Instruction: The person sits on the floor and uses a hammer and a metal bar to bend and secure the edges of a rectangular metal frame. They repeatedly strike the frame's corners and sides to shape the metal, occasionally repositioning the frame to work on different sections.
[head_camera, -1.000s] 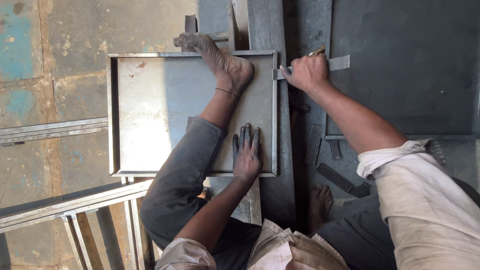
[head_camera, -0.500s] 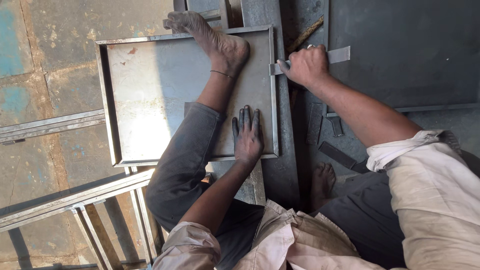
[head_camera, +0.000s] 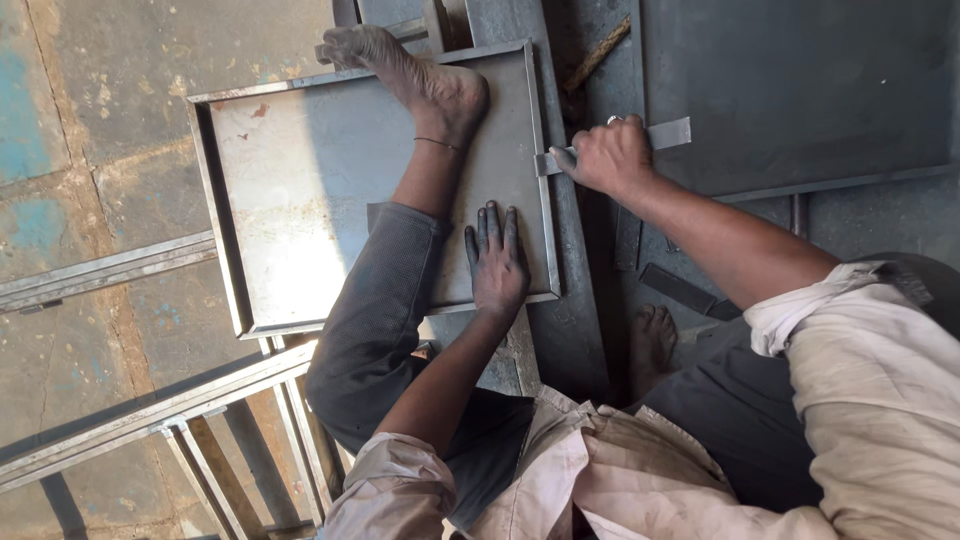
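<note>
Left hand (head_camera: 497, 262) spread flat, open, on metal tray (head_camera: 300, 190); right hand (head_camera: 610, 157) closed around flat metal strip (head_camera: 668, 133) at tray's right rim.

Metal tray (head_camera: 300, 200) lying on the floor (head_camera: 90, 150), with a bare foot (head_camera: 420, 80) on its far part, the left hand (head_camera: 497, 262) flat on its near right corner, and the right hand (head_camera: 612, 155) gripping a flat metal strip (head_camera: 668, 134) at its right rim.
</note>
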